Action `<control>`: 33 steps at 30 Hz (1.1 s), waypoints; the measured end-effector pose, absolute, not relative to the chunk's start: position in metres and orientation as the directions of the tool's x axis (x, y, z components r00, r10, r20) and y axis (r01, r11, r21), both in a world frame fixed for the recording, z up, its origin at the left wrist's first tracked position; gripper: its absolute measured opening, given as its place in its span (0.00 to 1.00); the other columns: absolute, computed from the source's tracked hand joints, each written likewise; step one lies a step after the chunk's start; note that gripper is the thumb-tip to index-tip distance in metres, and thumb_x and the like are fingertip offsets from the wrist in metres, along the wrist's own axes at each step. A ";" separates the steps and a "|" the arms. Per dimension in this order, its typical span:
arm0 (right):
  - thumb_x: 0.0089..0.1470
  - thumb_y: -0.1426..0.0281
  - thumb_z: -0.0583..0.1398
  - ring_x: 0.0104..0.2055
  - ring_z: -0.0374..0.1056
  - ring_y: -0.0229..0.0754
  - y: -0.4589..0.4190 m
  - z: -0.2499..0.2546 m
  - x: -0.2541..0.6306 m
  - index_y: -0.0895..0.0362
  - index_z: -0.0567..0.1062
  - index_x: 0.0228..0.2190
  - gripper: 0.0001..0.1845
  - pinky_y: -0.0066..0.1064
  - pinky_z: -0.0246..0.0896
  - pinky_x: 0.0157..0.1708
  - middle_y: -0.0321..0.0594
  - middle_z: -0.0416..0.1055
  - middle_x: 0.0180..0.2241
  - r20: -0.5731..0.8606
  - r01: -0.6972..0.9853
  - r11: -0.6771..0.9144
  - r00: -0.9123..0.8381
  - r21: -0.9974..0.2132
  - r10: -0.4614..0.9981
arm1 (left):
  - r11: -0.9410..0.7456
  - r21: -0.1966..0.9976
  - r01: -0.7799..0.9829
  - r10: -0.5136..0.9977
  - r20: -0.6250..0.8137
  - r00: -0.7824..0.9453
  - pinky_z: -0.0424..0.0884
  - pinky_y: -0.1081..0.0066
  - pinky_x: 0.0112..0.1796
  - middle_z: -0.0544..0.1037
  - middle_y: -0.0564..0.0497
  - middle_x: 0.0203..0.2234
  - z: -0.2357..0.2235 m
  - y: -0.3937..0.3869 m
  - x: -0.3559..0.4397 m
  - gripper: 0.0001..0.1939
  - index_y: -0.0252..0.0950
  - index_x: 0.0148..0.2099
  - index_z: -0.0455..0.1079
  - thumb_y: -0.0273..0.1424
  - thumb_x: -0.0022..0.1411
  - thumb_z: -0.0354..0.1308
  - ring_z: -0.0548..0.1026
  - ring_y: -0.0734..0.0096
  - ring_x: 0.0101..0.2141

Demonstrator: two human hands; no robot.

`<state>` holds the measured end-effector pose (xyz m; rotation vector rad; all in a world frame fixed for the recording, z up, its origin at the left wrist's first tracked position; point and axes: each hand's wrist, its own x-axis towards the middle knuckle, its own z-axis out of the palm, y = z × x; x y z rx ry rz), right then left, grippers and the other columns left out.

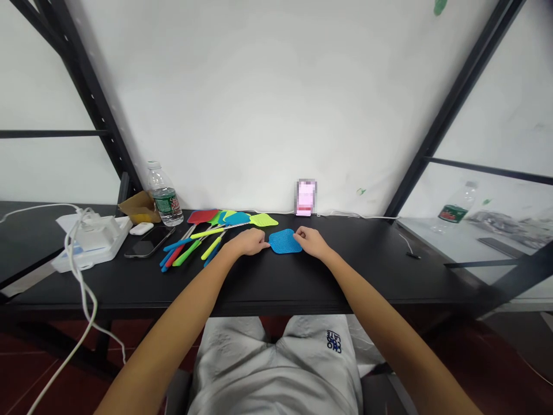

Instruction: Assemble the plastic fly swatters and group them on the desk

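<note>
A blue fly swatter [286,241], its rounded square mesh head facing up, is between my two hands just above or on the black table; I cannot tell which. My left hand [251,242] is closed at the left edge of the head, thumb and fingers pinching there. At the upper right edge my right hand [311,241] pinches the mesh between thumb and fingers. No handle of this swatter shows. Left of my left hand lies a pile of fly swatters [203,217] in red, green, blue and yellow, their coloured grips pointing toward the front left.
A propped phone [306,197] leans at the wall. To the left stand a water bottle [166,199], a cardboard box [139,206], a white earbud case [141,229], a dark phone [150,241] and a white power strip [97,236] with cables. A short cable [410,249] lies right.
</note>
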<state>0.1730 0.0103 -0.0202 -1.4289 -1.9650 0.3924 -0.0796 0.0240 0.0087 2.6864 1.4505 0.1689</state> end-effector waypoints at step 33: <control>0.50 0.46 0.55 0.25 0.62 0.39 0.023 -0.008 0.198 0.58 0.72 0.25 0.26 0.29 0.55 0.24 0.36 0.65 0.19 0.367 0.420 0.248 0.228 -0.873 0.902 | -0.291 0.275 0.916 0.955 0.142 0.261 0.66 0.66 0.35 0.77 0.42 0.31 0.018 0.030 -0.094 0.31 0.36 0.30 0.71 0.54 0.66 0.38 0.75 0.58 0.35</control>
